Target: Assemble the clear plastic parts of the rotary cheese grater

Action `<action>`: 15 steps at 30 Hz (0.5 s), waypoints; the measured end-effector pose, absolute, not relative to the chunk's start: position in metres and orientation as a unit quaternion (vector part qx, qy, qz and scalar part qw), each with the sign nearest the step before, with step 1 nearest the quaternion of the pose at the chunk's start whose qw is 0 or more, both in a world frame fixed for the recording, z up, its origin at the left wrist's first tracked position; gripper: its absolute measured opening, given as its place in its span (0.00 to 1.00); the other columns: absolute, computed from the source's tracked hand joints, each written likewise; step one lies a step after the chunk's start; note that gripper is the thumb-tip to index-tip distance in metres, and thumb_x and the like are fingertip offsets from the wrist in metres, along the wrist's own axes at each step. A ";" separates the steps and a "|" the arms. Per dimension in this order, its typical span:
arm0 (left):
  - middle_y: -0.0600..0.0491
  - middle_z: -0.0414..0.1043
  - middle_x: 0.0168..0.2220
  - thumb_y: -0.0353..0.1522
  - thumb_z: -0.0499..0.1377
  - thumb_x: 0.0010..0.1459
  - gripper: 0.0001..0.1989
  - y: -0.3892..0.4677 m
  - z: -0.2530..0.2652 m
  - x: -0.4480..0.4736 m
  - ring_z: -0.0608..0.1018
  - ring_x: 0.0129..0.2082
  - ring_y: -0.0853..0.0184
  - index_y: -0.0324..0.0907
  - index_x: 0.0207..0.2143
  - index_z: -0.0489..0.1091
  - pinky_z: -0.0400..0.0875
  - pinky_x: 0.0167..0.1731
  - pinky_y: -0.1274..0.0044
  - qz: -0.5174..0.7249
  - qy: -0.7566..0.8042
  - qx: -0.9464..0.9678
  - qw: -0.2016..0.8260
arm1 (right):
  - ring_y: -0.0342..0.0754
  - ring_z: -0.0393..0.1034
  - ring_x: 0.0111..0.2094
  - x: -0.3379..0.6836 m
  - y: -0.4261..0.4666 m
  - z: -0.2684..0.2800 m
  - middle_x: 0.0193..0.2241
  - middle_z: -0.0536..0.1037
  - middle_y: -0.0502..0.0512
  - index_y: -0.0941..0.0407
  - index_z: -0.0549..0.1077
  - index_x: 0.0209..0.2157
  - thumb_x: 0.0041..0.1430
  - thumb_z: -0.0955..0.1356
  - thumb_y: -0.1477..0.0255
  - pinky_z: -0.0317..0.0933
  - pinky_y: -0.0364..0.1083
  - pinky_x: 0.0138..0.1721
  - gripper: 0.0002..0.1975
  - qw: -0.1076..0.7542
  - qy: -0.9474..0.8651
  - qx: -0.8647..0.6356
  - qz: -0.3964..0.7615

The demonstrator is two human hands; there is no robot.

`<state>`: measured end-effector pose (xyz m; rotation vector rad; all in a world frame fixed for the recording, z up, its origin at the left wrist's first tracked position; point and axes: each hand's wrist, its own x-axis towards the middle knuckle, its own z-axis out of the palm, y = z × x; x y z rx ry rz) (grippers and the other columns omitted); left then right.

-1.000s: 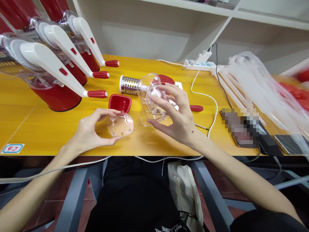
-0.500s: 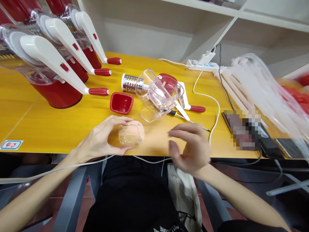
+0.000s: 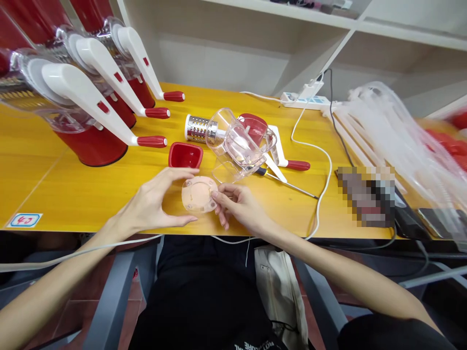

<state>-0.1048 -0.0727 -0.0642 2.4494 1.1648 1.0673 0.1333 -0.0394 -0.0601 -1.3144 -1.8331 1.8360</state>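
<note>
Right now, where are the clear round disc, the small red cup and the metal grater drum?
clear round disc (image 3: 199,194), head view, its flat centre.
small red cup (image 3: 185,154), head view, its inside.
metal grater drum (image 3: 198,129), head view, its perforated side.

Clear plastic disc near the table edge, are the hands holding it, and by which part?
Yes. Both hands hold the clear plastic disc by its rim: the left hand grips the left side, and the right hand pinches the right edge with its fingertips.

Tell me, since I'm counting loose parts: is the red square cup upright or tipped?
Upright: the red square cup stands on the yellow table, its open mouth facing up.
</note>
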 end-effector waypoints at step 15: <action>0.39 0.63 0.67 0.42 0.66 0.58 0.45 -0.017 -0.048 -0.123 0.70 0.65 0.48 0.41 0.72 0.50 0.67 0.65 0.56 0.244 0.484 0.840 0.023 | 0.14 0.54 0.34 0.125 -0.041 -0.058 0.32 0.67 0.51 0.71 0.62 0.53 0.62 0.58 0.52 0.57 0.18 0.37 0.35 0.199 -0.548 -0.467 0.664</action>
